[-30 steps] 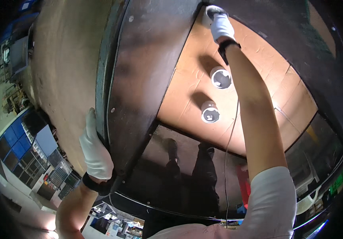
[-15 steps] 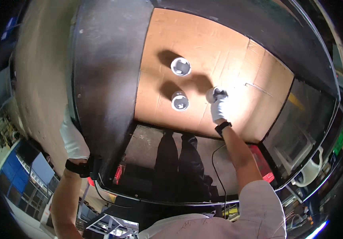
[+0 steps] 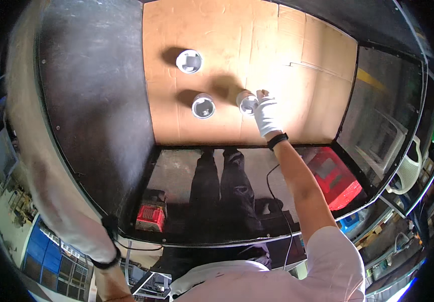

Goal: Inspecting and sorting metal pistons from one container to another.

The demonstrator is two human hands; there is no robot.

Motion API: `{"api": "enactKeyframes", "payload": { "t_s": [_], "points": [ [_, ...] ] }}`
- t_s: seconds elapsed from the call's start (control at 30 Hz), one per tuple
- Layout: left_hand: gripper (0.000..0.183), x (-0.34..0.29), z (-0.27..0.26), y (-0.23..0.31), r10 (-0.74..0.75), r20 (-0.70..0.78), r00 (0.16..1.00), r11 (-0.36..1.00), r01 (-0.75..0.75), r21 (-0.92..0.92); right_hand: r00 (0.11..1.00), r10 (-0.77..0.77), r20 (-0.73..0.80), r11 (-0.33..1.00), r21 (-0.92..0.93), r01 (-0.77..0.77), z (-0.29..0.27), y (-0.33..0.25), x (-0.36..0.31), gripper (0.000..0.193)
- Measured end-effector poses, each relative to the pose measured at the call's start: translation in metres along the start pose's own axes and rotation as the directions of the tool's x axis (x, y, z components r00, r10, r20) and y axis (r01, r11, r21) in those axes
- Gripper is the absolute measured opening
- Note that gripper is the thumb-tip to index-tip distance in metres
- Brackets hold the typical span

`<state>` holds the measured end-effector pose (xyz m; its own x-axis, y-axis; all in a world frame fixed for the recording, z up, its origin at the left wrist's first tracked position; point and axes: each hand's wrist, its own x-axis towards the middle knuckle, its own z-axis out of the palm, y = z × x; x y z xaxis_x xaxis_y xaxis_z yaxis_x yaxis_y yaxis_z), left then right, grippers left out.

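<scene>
Three short silver cylinders that look like pistons stand with hollow ends up on a cardboard sheet (image 3: 297, 116). One piston (image 3: 190, 61) is farthest away, and another piston (image 3: 203, 106) is nearer. My white-gloved right hand (image 3: 266, 115) reaches the third piston (image 3: 247, 103), its fingers closed at that piston's right rim. Glare hides part of the grip. My gloved left hand (image 3: 88, 240) is low at the left, by the outer edge of the dark side panel (image 3: 91, 100). Its fingers are blurred and cannot be made out.
Dark walls frame the cardboard. Nearer me, a glossy panel (image 3: 176, 166) shows dark leg shapes. A red crate (image 3: 333, 176) shows at the right and a smaller red crate (image 3: 150, 217) at the left. A black cable (image 3: 272, 191) runs down beside my right arm. A pale chair (image 3: 408, 171) stands far right.
The view has shifted, so the cardboard sits farther left. The third piston's hollow end now shows beside my right hand, which has slid toward its right rim. My left hand appears lower.
</scene>
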<state>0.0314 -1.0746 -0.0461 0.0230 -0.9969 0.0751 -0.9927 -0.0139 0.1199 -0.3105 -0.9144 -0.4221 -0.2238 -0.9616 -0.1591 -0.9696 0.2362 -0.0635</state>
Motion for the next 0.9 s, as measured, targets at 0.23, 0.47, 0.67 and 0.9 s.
{"api": "enactKeyframes", "payload": {
  "t_s": [0.23, 0.47, 0.67, 0.9],
  "points": [
    [0.045, -0.036, 0.184, 0.084, 0.491, 0.462, 0.739, 0.861, -0.491, -0.131, 0.979, -0.063, 0.191, 0.938, -0.324, 0.124, 0.076, -0.008, 0.016, 0.016],
    [0.046, -0.078, 0.364, 0.063, 0.563, 0.367, 0.741, 0.794, -0.608, 0.01, 0.948, -0.095, 0.303, 0.989, 0.137, 0.056, 0.002, 0.003, 0.013, 0.011],
    [0.016, -0.084, 0.412, 0.083, 0.513, 0.608, 0.607, 0.806, -0.584, -0.097, 0.83, -0.068, 0.553, 0.928, 0.342, -0.151, -0.163, 0.05, -0.049, 0.015],
    [0.011, -0.082, 0.44, 0.064, 0.644, 0.474, 0.601, 0.671, -0.741, 0.027, 0.82, -0.017, 0.571, 0.596, 0.665, -0.45, -0.275, 0.084, -0.104, 0.03]
  ]
}}
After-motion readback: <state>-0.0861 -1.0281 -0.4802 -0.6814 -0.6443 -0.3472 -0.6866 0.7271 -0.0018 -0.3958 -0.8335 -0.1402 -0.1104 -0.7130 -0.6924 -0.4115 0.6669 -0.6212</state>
